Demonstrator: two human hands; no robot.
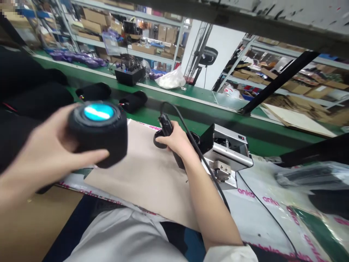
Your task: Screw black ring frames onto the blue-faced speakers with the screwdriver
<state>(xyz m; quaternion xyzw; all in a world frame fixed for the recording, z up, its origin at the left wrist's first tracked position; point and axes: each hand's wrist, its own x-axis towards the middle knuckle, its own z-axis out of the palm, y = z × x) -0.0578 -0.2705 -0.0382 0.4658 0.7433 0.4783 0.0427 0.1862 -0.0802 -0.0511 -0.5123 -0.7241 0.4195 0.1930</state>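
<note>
Head-view footage is showing a person working at a bench beside a green conveyor belt [191,103]. At the left, the left hand [46,153] is gripping a black cylindrical speaker [99,133], thumb underneath and fingers curled behind it, holding it raised above the brown cardboard sheet [147,178] with its glowing blue top tilting toward the camera. Two more black fabric cylinders [94,91] are lying on the belt behind it. Toward the middle, the right hand [177,140] is closing around a black corded tool [165,125], its cable [191,134] looping back over the forearm. Just beside that hand, a silver metal fixture [231,149] is sitting on the bench. Farther right, a plastic-wrapped black item [313,178] is resting on printed white sheeting [259,214].
</note>
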